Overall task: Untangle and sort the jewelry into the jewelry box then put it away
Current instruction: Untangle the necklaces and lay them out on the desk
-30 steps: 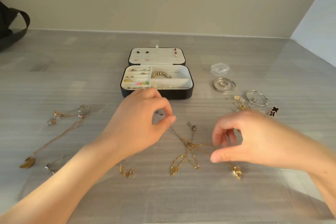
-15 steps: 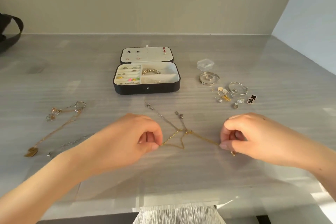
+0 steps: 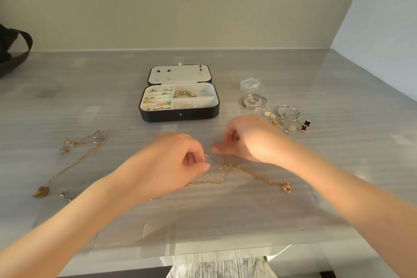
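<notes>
Half a second ago the hands were well apart, each pinching an end of the gold chain and drawing it taut. Now they have closed in on each other, and the gold chain [image 3: 248,172] lies slack on the table [image 3: 225,221], released. The left hand [image 3: 173,162] pinches the thin silver chain [image 3: 217,160] between thumb and forefinger, its other fingers curled. The right hand [image 3: 252,140] has shifted left and farther away. Its thumb and forefinger are drawn together just beside that same strand, but blur hides whether they grip it; I cannot tell.

The gold chain spreads as a loop to the near left and a single run to the near right, ending in a gold clasp [image 3: 286,188]. Both meet at a knot [image 3: 228,165], just nearer than the hands. The open jewelry box [image 3: 180,116] stands beyond.
</notes>
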A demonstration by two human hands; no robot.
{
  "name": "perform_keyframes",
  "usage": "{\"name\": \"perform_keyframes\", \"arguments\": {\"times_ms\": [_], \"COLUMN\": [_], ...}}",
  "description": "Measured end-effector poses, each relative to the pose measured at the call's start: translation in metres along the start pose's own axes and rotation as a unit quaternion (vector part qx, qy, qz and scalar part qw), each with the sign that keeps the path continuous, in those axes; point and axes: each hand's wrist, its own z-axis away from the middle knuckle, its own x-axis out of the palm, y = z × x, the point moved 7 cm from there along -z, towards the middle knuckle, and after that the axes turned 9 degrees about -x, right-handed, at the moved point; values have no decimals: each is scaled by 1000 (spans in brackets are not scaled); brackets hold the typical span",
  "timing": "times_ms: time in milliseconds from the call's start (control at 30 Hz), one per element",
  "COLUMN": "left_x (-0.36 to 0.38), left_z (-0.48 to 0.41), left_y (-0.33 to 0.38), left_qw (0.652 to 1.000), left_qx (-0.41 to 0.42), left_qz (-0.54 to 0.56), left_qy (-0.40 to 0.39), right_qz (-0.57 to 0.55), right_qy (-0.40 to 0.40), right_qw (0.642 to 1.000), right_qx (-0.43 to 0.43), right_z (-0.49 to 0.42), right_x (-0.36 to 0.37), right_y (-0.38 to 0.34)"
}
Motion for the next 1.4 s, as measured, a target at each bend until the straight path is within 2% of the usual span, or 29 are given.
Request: {"name": "perform_keyframes", "arguments": {"times_ms": [100, 200, 400, 600, 933, 1067, 1167, 1267, 1400], "left_x": [8, 15, 23, 29, 34, 36, 37, 37, 27], "left_z": [-7, -9, -8, -7, -3, -4, -6, -7, -11], "left_y": [5, 8, 5, 3, 1, -2, -4, -2, -1], "left_qw": [1000, 999, 999, 999, 979, 980, 979, 976, 985], "left_qx": [-3, 1, 17, 32, 75, 74, 69, 67, 57], "left_qz": [11, 33, 37, -15, -186, -176, -180, -188, -157], "left_qy": [7, 8, 17, -11, -28, -50, -68, -81, -44], "right_qz": [-1, -64, -248, -339, -223, -164, -122, -18, 1], "right_qy": [-41, -62, 51, 75, 82, 67, 107, 137, 99], "right_qw": [999, 996, 966, 936, 964, 976, 981, 987, 994], "right_qx": [4, -13, -41, -67, -123, -127, -111, -82, -44], "right_z": [-17, -15, 23, 61, 98, 103, 102, 98, 97], "right_x": [7, 7, -17, -26, -12, -3, -7, -8, -5], "right_y": [-5, -4, 7, 7, -5, -4, 8, 23, 35]}}
